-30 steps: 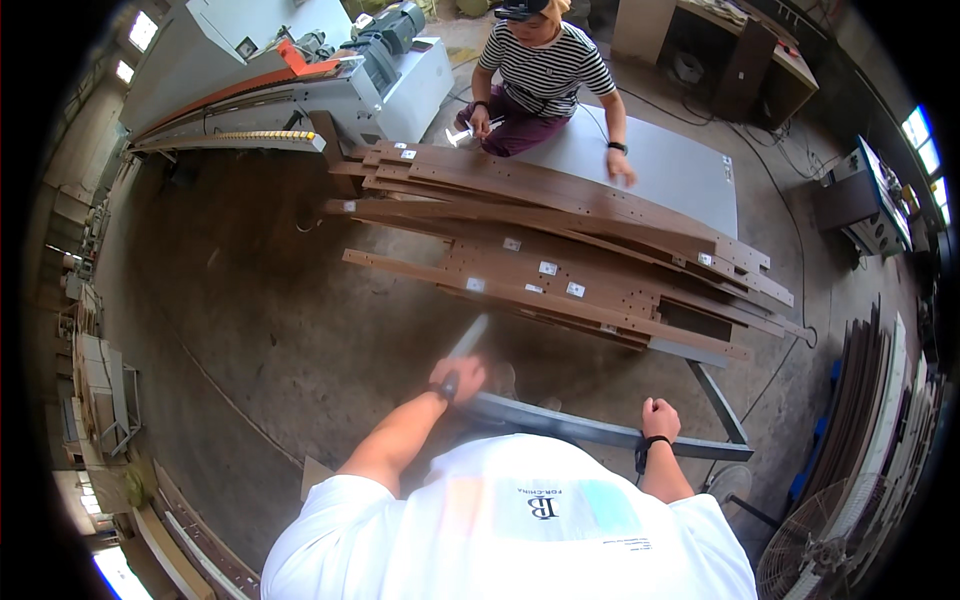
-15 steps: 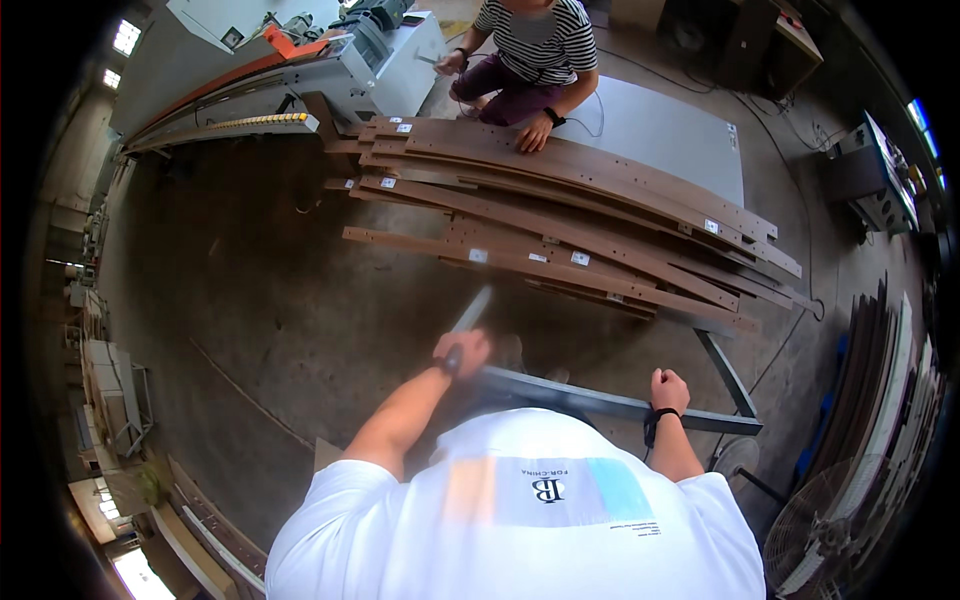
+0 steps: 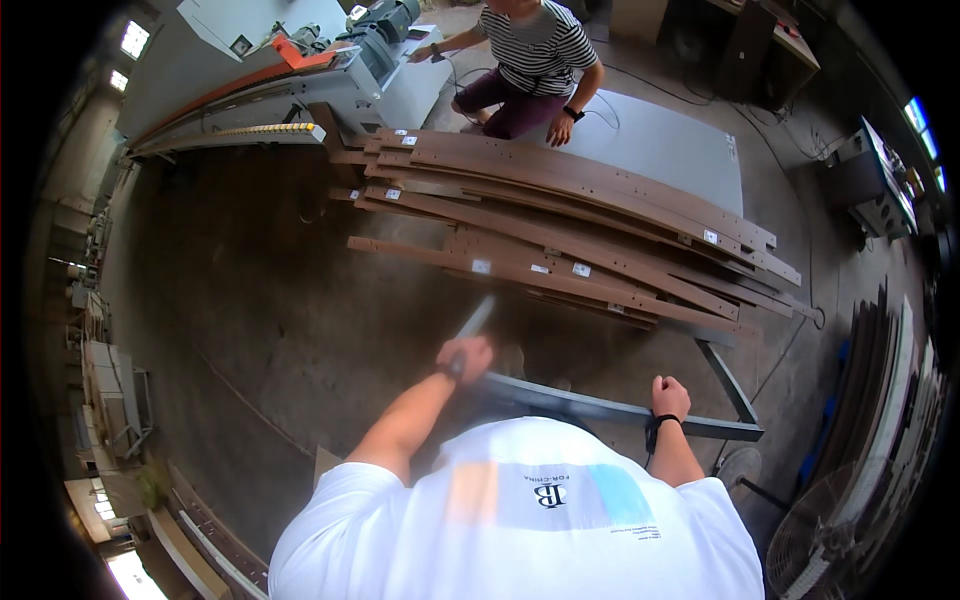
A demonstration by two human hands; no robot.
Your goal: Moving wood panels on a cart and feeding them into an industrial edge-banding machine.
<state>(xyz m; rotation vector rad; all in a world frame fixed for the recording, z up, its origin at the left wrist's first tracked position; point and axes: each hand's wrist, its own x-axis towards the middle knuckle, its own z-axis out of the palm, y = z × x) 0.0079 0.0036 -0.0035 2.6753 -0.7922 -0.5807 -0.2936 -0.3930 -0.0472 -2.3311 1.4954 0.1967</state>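
My left hand (image 3: 466, 357) is closed around a pale grey metal bar (image 3: 476, 318), whose far end points toward the boards. The hand is slightly blurred. A grey metal rail (image 3: 570, 400) runs crosswise in front of my body and meets a slanting bar (image 3: 727, 380) at its right end. Just beyond the rail's right part, my right hand (image 3: 670, 397) is curled like a fist. Whether anything is inside it is hidden. Long brown boards (image 3: 590, 185), drilled with holes and bearing white labels, lie in a loose, uneven stack ahead of both hands.
Across the stack, a co-worker (image 3: 535, 50) in a striped shirt reaches toward a grey machine (image 3: 390, 80). Behind the boards lies a pale panel (image 3: 670, 140). A fan (image 3: 825, 540) stands at lower right, near upright strips (image 3: 870, 400). Cables cross the floor.
The co-worker's hand has lifted off the boards, and their other arm now stretches toward the machine. The boards sit slightly lower in view. My hands have barely moved.
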